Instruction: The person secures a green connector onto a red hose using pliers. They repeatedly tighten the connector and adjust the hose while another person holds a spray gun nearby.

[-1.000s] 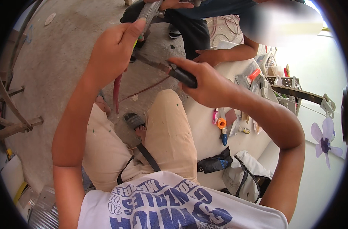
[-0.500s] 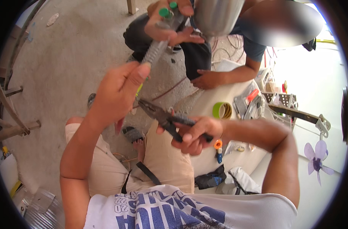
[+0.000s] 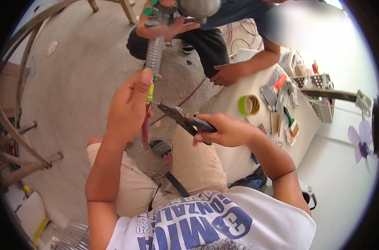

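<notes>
In my right hand (image 3: 222,131) is a pair of pliers (image 3: 179,116) with black handles, its jaws pointing left. My left hand (image 3: 129,100) wraps round the lower end of a spray gun's ribbed grey handle (image 3: 155,54). Below the handle a yellow-green fitting (image 3: 150,92) shows beside my fingers, with a red hose (image 3: 145,129) hanging under it. The plier jaws are close to this fitting; whether they touch is unclear. A co-worker's hand (image 3: 150,30) holds the upper part of the gun, near its green knobs (image 3: 148,11) and metal cup (image 3: 202,8).
On a pale bench at right lie a green tape roll (image 3: 248,105), a paintbrush (image 3: 292,123) and several flat tools. A perforated grey basket (image 3: 322,85) and a purple fan (image 3: 361,141) stand farther right. Wooden legs (image 3: 25,141) rise at left. The co-worker's other hand (image 3: 227,75) rests by the bench edge.
The spray gun and my left hand appear lower and more upright, and the fitting and red hose show more. My right hand with the pliers has moved up slightly; the whole view has also shifted.
</notes>
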Demonstrator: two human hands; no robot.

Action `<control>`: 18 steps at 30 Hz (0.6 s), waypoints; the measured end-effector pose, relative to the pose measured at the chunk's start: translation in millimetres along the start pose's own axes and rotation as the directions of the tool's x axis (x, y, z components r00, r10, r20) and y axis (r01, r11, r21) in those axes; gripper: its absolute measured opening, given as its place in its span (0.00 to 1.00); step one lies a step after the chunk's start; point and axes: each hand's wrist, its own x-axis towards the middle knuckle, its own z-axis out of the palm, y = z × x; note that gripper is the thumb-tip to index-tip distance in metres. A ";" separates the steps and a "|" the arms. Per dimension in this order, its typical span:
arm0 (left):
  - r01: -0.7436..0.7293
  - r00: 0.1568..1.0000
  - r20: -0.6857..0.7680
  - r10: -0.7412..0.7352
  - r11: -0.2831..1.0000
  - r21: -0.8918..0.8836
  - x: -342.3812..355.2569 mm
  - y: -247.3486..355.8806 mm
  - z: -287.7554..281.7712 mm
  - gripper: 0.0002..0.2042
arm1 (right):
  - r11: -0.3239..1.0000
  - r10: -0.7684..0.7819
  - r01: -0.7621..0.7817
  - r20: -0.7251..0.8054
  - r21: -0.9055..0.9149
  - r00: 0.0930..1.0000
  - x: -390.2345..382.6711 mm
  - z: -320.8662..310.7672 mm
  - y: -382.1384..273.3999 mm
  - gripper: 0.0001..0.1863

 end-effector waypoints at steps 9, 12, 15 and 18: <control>0.124 0.992 0.056 -0.111 0.849 -0.514 -26.4 -26.2 -5.5 0.11 | 0.858 -0.345 0.014 -0.557 -0.513 0.755 -20.2 27.2 5.6 0.36; 0.090 0.996 0.027 -0.089 0.840 -0.536 -30.5 -34.0 -9.6 0.08 | 0.778 -0.410 -0.040 -0.554 -0.627 0.724 -17.1 32.8 6.4 0.37; 0.074 0.997 0.011 -0.081 0.838 -0.541 -30.7 -32.8 -12.1 0.07 | 0.668 -0.538 -0.065 -0.542 -0.741 0.646 -12.8 34.9 6.4 0.41; 0.060 0.997 -0.013 -0.080 0.835 -0.547 -34.1 -29.9 -8.7 0.07 | 0.520 -0.661 -0.119 -0.487 -0.846 0.571 -6.0 31.3 7.0 0.42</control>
